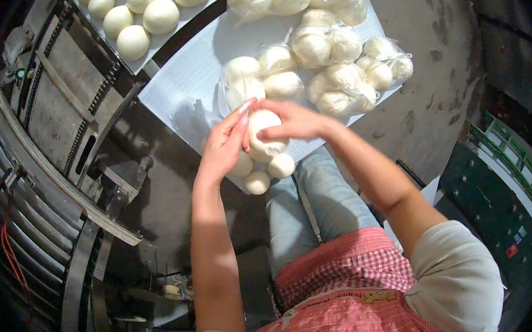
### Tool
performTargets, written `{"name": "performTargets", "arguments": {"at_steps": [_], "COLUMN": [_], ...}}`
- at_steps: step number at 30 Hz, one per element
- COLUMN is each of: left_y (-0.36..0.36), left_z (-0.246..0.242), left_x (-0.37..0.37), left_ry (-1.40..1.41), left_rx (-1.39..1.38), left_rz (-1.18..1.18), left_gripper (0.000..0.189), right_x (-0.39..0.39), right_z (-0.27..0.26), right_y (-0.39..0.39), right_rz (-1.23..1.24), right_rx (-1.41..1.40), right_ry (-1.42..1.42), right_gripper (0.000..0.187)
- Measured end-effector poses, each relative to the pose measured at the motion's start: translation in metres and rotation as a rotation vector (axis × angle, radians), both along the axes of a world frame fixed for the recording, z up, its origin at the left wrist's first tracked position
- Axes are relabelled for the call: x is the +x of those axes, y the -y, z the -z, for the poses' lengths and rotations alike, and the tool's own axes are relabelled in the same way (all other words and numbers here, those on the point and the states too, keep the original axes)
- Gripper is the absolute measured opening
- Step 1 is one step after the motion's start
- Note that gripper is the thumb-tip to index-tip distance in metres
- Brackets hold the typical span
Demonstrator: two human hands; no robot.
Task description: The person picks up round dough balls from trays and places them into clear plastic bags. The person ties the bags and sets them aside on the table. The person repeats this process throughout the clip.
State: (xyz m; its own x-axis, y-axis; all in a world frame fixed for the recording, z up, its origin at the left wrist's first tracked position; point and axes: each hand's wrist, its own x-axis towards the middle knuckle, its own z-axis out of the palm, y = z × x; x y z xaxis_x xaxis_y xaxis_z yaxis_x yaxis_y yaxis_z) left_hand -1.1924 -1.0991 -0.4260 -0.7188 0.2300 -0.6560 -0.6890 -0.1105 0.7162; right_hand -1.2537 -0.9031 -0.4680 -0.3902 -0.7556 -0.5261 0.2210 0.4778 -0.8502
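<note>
My right hand curls around a large pale steamed bun near the table's front edge. My left hand is against the left side of the same area, fingertips meeting those of the right; whether it grips a bun or plastic is hidden. Smaller round buns lie just below the hands. Right beyond them sits a clear plastic bag of buns, its top not visibly tied. Several knotted bags of buns rest to the right and farther back.
A white mesh-covered table carries the bags. At the upper left, a tray of loose buns stands beside a metal conveyor frame. A dark green panel is at the right.
</note>
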Motion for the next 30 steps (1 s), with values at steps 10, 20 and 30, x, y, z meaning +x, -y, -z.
{"name": "performTargets", "arguments": {"at_steps": [10,20,30], "left_y": [0.016,-0.052,-0.074], "left_z": [0.0,-0.03,0.032], "left_x": [-0.009,-0.03,-0.022], "left_ry": [0.0,-0.003,0.104], "left_rx": [-0.139,-0.112,-0.023], "left_rz": [-0.302,-0.293,0.027], "left_gripper": [0.021,0.031,0.008], "right_x": [-0.079,-0.054,0.007], "right_z": [-0.018,-0.072,0.004], "right_y": [-0.056,-0.005,-0.018], "right_rz": [-1.116,0.284,1.35], "right_rx": [0.489,0.203,0.032], "right_ry": [-1.088,-0.766,0.688], "right_gripper": [0.026,0.034,0.018]}}
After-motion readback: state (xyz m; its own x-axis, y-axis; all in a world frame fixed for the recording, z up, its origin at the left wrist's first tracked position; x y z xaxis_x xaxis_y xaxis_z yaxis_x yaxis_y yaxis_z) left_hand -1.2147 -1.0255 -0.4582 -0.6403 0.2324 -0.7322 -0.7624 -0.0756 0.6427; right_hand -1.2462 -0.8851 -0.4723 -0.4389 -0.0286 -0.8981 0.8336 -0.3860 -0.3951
